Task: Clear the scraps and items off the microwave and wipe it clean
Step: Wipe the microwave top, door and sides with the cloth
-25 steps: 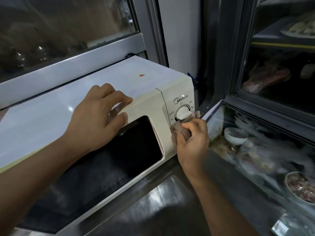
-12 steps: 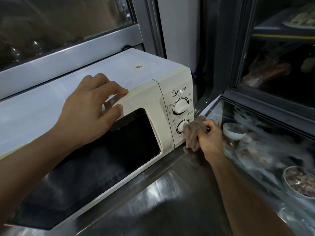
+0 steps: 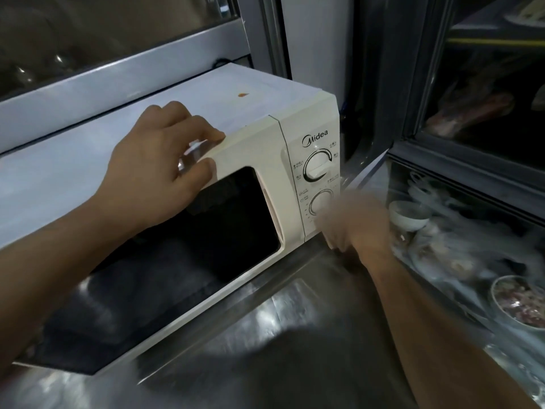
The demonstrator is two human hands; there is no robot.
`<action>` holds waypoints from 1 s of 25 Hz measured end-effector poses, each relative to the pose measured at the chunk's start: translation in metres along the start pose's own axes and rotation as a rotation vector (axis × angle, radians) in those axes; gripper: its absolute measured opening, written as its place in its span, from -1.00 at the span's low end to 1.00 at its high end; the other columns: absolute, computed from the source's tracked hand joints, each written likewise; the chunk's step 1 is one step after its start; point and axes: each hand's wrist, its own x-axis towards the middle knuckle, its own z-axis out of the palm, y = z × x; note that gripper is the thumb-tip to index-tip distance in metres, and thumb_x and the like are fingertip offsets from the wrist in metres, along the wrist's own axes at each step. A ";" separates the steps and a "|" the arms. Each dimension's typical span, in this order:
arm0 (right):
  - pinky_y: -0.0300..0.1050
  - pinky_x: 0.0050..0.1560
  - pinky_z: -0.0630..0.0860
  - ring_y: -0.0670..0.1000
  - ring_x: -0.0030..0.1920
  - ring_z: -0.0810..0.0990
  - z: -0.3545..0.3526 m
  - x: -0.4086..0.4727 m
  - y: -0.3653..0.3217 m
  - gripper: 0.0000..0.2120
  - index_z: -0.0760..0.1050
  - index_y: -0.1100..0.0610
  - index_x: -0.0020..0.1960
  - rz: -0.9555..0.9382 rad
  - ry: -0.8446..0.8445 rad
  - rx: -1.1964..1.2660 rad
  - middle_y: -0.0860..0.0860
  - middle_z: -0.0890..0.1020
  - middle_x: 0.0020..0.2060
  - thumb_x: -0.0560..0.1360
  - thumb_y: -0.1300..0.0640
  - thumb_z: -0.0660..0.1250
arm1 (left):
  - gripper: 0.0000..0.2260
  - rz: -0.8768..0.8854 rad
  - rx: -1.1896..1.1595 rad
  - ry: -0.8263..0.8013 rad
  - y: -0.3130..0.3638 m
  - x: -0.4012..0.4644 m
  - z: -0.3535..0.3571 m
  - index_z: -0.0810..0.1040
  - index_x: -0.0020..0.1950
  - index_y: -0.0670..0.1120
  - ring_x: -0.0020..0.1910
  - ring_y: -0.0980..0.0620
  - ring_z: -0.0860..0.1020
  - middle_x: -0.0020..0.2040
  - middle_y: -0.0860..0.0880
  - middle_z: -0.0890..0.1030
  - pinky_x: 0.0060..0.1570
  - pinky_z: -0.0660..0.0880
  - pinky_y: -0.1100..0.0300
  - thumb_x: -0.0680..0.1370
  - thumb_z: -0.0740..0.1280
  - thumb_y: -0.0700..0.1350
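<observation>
Wiping down the control panel [image 3: 320, 175], a person's right hand [image 3: 355, 222] has dropped from the upper dial [image 3: 317, 166] a second ago to the lower dial [image 3: 320, 202], near the right bottom corner of the microwave [image 3: 250, 160]. The hand is a blur; half a second ago it bunched a brownish cloth, but now the cloth cannot be picked out, and whether the fingers clench it cannot be told. The left hand [image 3: 156, 169] stays where it was, fingers curled over the top front edge of the door and thumb on its face, bracing the oven on the steel counter [image 3: 265, 335]. An orange speck [image 3: 243, 95] remains on the far top. That suggests the panel is nearly done, while the top needs another pass. A white bowl [image 3: 408, 215] sits at right.
</observation>
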 end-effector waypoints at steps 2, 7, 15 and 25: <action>-0.29 -0.24 0.41 -0.04 -0.23 0.53 0.003 -0.012 0.018 -0.88 0.49 0.15 -0.13 0.056 -0.046 -0.120 0.05 0.59 -0.20 0.42 0.29 0.41 | -0.62 -0.006 -0.011 0.013 0.000 0.000 0.000 0.55 0.19 -0.04 0.05 -0.07 0.42 -0.02 -0.02 0.45 -0.06 0.39 0.04 0.41 0.21 -0.03; -0.40 -0.20 0.47 -0.09 -0.22 0.59 0.013 -0.026 0.002 -0.90 0.51 0.13 -0.14 -0.074 0.112 0.125 0.07 0.64 -0.20 0.40 0.26 0.42 | -0.62 -0.003 -0.019 0.025 -0.001 -0.001 0.000 0.55 0.19 -0.03 0.05 -0.05 0.41 -0.03 0.01 0.43 -0.06 0.40 0.02 0.42 0.20 -0.01; 0.23 0.13 0.52 0.29 0.07 0.57 0.052 -0.076 -0.008 -0.66 0.46 0.18 0.17 0.214 0.108 0.324 0.31 0.54 0.09 0.44 0.39 0.19 | -0.62 0.019 -0.002 0.033 -0.002 0.001 0.002 0.54 0.19 -0.03 0.03 -0.06 0.42 -0.01 0.00 0.44 -0.08 0.39 0.04 0.42 0.19 0.00; -0.20 0.32 0.38 -0.01 0.21 0.52 0.032 -0.090 -0.082 -0.63 0.55 0.21 0.21 -0.356 0.219 0.084 0.09 0.59 0.14 0.44 0.42 0.26 | -0.61 -0.005 -0.007 0.019 -0.001 0.001 0.002 0.54 0.20 -0.02 0.03 -0.03 0.40 0.02 -0.03 0.48 -0.13 0.36 0.08 0.42 0.19 0.00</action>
